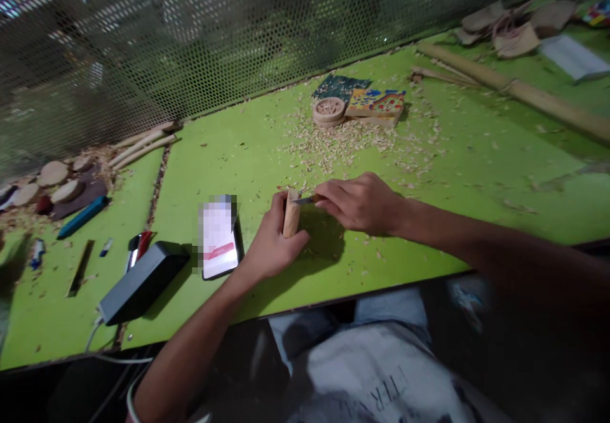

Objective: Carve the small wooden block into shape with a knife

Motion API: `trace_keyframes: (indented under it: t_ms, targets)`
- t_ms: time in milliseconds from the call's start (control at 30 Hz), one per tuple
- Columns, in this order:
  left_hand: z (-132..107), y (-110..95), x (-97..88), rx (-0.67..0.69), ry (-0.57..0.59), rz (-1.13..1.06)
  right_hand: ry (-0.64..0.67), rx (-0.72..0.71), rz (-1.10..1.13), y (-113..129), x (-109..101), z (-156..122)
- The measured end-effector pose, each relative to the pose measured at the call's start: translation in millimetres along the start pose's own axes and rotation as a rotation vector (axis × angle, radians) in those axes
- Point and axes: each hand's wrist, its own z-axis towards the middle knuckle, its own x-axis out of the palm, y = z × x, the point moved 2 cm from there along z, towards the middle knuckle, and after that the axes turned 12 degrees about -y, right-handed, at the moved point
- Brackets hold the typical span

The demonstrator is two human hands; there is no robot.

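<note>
My left hand point(276, 239) is closed around a short, pale wooden stick point(291, 214), which it holds nearly upright over the green table. In my right hand point(355, 202) is a carving knife point(307, 199) with a wooden handle. Its blade points left and meets the stick near the top end; the exact contact is too small to make out. A phone point(219, 239) with a lit, partly blurred screen lies just left of my left hand. Wood shavings point(338, 147) are scattered over the table beyond both hands.
A round carved wooden piece point(329, 110) and a painted block point(376, 105) stand behind the shavings. At left lie a dark power bank point(143, 280) with a white cable, a blue marker point(82, 217) and wood slices point(54, 173). A long bamboo pole point(515, 89) crosses the right side.
</note>
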Motion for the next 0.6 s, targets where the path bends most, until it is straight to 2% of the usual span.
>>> trace_keyframes:
  t_ms: [167,233,433,600]
  targets:
    - [1,5,3.7,-0.281,0.237,-0.426,0.048,0.059,0.026,-3,6,-1]
    - [0,3,3.5,-0.337,0.312,-0.535,0.049,0.110,0.037,-5,7,-2]
    - [-3,-5,-0.1,-0.353,0.513,-0.751,0.003,0.199,0.059,-10,6,-1]
    - [-3,-8,0.5,-0.340,0.539,-0.771,-0.004,0.196,0.075,-10,5,-1]
